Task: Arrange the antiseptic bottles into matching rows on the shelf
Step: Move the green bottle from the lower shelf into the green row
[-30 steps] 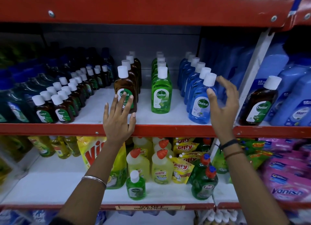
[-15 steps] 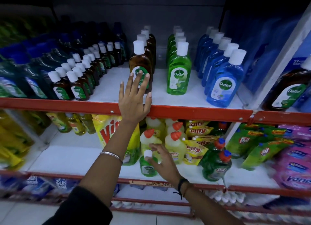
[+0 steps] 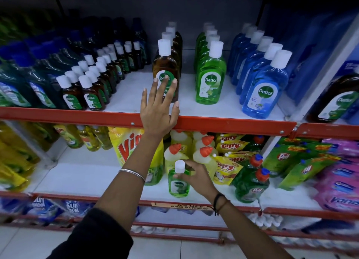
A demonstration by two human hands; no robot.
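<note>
Right hand grips small translucent green bottle.

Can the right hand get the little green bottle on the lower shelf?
Yes, it looks so. The right hand is already on the little green bottle, fingers around its neck just under the white cap. The bottle stands at the front edge of the lower shelf, with nothing in front of it.

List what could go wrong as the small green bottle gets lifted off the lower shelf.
1. The right hand pinches the small green Dettol bottle only near its cap; the grip could slip.
2. Orange-capped bottles stand close behind and may topple.
3. The left hand rests against the front brown bottle, which could tip.
</note>
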